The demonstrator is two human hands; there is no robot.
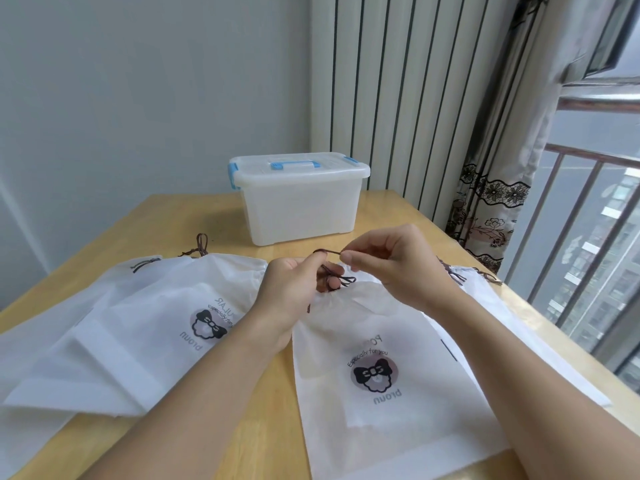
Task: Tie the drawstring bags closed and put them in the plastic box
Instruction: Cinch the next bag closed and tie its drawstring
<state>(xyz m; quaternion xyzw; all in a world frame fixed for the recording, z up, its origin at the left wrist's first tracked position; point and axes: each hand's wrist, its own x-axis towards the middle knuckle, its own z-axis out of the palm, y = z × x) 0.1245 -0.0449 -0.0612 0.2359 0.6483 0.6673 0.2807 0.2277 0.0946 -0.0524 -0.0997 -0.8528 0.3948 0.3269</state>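
Note:
A white drawstring bag (374, 393) with a bow-tie print lies in front of me, its mouth gathered. Its dark brown drawstring (330, 271) runs between my hands above the gathered mouth. My left hand (294, 289) grips the cord near the bag's mouth. My right hand (391, 261) pinches a loop of the same cord between thumb and forefinger. A second printed bag (156, 327) lies to the left, on top of other white bags. The translucent plastic box (301, 202) with a blue handle and clips stands at the far side of the table with its lid on.
The wooden table (259, 427) carries more white bags (485, 296) at the right edge. A striped wall panel, a patterned curtain (491, 209) and a window with a metal railing (581, 237) stand to the right. A grey wall is behind the box.

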